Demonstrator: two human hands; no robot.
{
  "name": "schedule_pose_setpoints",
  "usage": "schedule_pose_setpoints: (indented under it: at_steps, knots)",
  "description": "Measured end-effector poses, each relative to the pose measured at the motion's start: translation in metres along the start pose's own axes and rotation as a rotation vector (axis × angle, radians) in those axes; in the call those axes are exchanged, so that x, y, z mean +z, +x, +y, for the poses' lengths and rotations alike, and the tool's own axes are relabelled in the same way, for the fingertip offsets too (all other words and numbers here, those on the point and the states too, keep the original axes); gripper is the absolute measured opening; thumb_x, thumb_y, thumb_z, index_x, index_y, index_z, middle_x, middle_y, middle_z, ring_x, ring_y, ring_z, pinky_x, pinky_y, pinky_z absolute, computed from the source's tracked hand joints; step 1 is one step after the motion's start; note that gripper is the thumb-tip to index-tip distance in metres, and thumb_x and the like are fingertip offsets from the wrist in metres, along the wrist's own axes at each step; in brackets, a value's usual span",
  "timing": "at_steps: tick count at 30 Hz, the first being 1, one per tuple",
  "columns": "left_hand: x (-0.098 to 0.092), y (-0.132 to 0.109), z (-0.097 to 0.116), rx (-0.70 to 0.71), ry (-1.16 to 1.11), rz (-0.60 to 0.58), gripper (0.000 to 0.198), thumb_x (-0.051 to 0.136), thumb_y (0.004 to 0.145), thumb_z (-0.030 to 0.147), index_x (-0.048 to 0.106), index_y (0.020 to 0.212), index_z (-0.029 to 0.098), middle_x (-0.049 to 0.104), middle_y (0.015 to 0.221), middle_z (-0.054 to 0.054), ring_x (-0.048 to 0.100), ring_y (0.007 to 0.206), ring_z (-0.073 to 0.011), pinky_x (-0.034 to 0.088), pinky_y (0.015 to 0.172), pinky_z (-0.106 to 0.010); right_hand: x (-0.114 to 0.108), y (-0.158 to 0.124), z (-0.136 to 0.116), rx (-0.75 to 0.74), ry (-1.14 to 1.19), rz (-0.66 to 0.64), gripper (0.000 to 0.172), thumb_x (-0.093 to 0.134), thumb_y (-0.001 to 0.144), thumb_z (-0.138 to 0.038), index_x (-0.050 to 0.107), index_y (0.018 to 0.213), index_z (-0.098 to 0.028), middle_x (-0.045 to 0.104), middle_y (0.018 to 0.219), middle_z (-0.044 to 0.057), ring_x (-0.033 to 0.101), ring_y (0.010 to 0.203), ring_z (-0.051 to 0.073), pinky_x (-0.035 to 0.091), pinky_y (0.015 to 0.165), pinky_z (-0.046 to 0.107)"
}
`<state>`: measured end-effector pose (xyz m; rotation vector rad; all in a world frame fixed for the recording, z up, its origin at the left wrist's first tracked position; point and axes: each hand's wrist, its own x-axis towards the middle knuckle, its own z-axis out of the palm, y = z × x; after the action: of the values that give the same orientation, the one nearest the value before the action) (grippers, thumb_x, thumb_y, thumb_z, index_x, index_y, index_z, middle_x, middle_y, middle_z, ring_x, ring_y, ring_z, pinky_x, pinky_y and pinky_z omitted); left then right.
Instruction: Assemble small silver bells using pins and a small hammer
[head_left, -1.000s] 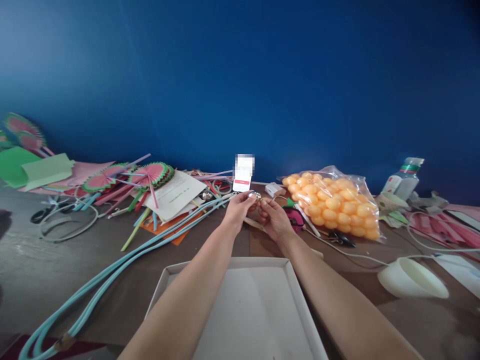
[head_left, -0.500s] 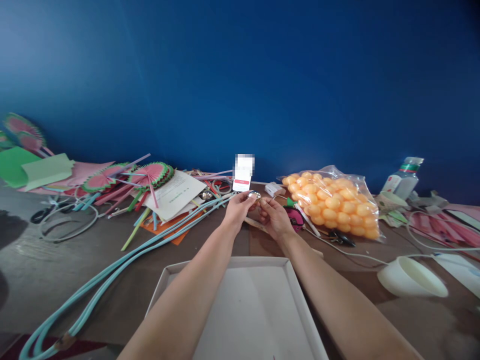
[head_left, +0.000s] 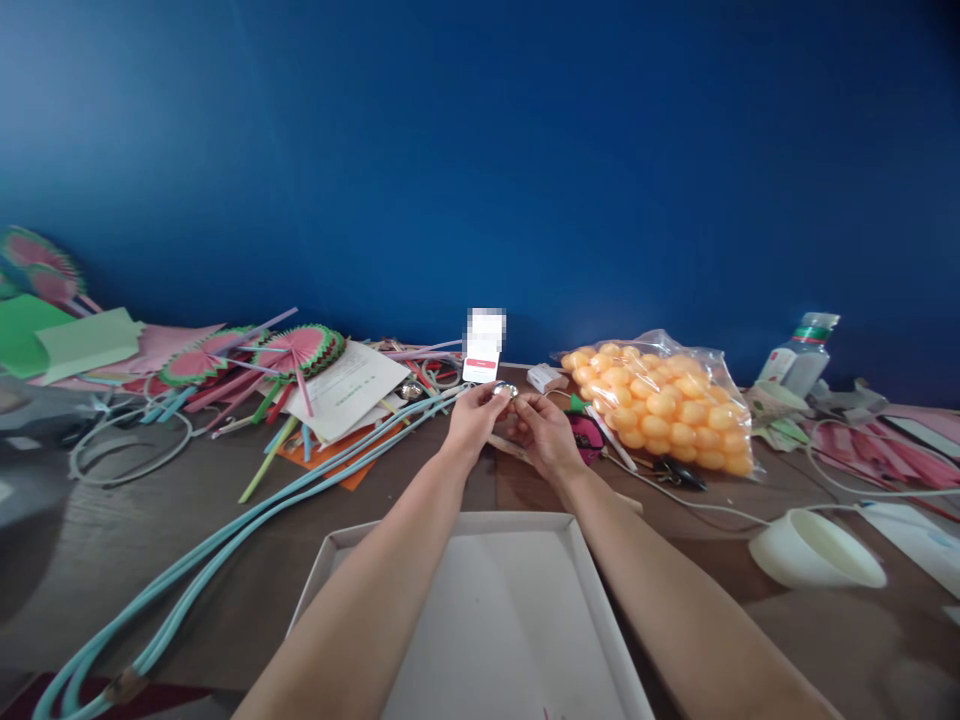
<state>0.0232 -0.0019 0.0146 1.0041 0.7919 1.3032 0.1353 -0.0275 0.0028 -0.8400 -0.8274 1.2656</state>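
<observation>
My left hand (head_left: 471, 420) is closed, thumb and fingers pinching a small shiny silver round piece (head_left: 508, 391). My right hand (head_left: 546, 432) sits just right of it, its fingertips pinched together at the edge of the piece. What lies between those right fingertips is too small to make out. Both hands are above the table, beyond the far edge of a shallow white box lid (head_left: 517, 620). A similar silver ball (head_left: 411, 390) lies to the left. Just behind the hands a phone with a lit screen (head_left: 481, 350) stands upright.
Right of my hands lies a clear bag of orange balls (head_left: 667, 405). Farther right are a white cup (head_left: 817, 550) on its side and a bottle (head_left: 802, 355). Pale blue tubes (head_left: 247, 535), paper fans (head_left: 300, 355) and paper sheets (head_left: 360, 390) cover the left.
My right fingertips have shifted slightly to the left, closer against the silver piece. My left hand keeps its pinch. The whole view has moved a little.
</observation>
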Motion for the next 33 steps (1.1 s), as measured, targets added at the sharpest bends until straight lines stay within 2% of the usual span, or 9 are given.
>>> schedule_pose_setpoints:
  at_steps: [12,17,19,21,23,25,27,29,33]
  knots:
    - [-0.003,0.002,-0.004,0.038,0.072,-0.03,0.025,0.072,0.07,0.03,0.072,0.087,0.012,0.066,0.072,-0.004,0.057,0.063,-0.0111,0.045,0.059,-0.021,0.001,0.001,0.003,-0.026,0.036,-0.003,0.036,0.084,0.06,-0.034,0.055,0.076,-0.02,0.061,0.066,-0.005,0.047,0.051,0.006,0.055,0.06,0.026]
    - [-0.002,0.002,-0.004,-0.059,-0.1,-0.047,0.026,0.077,0.066,0.031,0.07,0.084,0.012,0.066,0.072,-0.003,0.058,0.062,-0.0103,0.048,0.063,-0.023,-0.002,0.001,0.008,-0.06,-0.027,0.005,0.034,0.078,0.066,-0.038,0.054,0.084,-0.023,0.059,0.067,-0.006,0.048,0.051,0.008,0.053,0.058,0.027]
    - [-0.002,0.002,-0.002,-0.101,-0.183,-0.036,0.026,0.078,0.066,0.031,0.069,0.082,0.012,0.067,0.076,-0.005,0.06,0.065,-0.0104,0.049,0.066,-0.023,-0.004,0.0,0.008,-0.122,-0.194,0.009,0.027,0.07,0.075,-0.041,0.053,0.086,-0.023,0.059,0.068,-0.005,0.047,0.05,0.009,0.051,0.055,0.028]
    - [-0.003,0.003,0.001,-0.14,-0.23,0.019,0.024,0.077,0.068,0.029,0.068,0.081,0.011,0.067,0.076,-0.005,0.061,0.064,-0.0097,0.049,0.064,-0.022,-0.007,-0.002,0.007,-0.255,-0.501,0.012,0.019,0.061,0.082,-0.04,0.053,0.087,-0.023,0.06,0.072,-0.002,0.051,0.055,0.012,0.049,0.058,0.029]
    - [-0.004,0.004,0.003,-0.181,-0.256,0.108,0.022,0.077,0.07,0.028,0.067,0.081,0.012,0.066,0.073,-0.004,0.06,0.061,-0.0087,0.049,0.06,-0.02,-0.007,-0.007,0.003,-0.407,-0.878,-0.004,0.013,0.054,0.087,-0.035,0.055,0.09,-0.023,0.064,0.083,0.002,0.059,0.071,0.016,0.049,0.068,0.03]
    - [-0.005,0.006,0.005,-0.205,-0.279,0.192,0.021,0.076,0.071,0.026,0.065,0.08,0.012,0.064,0.069,-0.002,0.059,0.058,-0.0078,0.048,0.058,-0.019,-0.006,-0.013,0.0,-0.487,-1.247,-0.053,0.012,0.05,0.09,-0.03,0.058,0.095,-0.022,0.065,0.096,0.006,0.06,0.09,0.02,0.046,0.077,0.032]
    - [-0.006,0.008,0.006,-0.211,-0.296,0.256,0.02,0.075,0.073,0.026,0.063,0.079,0.012,0.062,0.066,-0.001,0.058,0.056,-0.0069,0.048,0.057,-0.019,-0.003,-0.018,-0.002,-0.451,-1.564,-0.117,0.014,0.05,0.089,-0.029,0.059,0.098,-0.021,0.064,0.104,0.009,0.059,0.099,0.024,0.044,0.079,0.034]
    - [-0.007,0.009,0.006,-0.204,-0.311,0.31,0.018,0.073,0.075,0.026,0.062,0.078,0.012,0.061,0.064,-0.001,0.057,0.054,-0.0062,0.047,0.056,-0.018,0.0,-0.021,-0.002,-0.326,-1.778,-0.161,0.018,0.056,0.087,-0.031,0.059,0.1,-0.019,0.063,0.105,0.012,0.059,0.1,0.028,0.044,0.077,0.035]
    - [-0.008,0.011,0.008,-0.185,-0.348,0.392,0.018,0.071,0.078,0.027,0.061,0.079,0.012,0.061,0.064,-0.001,0.057,0.054,-0.0055,0.048,0.057,-0.017,0.001,-0.019,0.002,-0.128,-1.906,-0.2,0.02,0.058,0.087,-0.032,0.059,0.101,-0.017,0.063,0.105,0.013,0.06,0.099,0.028,0.043,0.075,0.034]
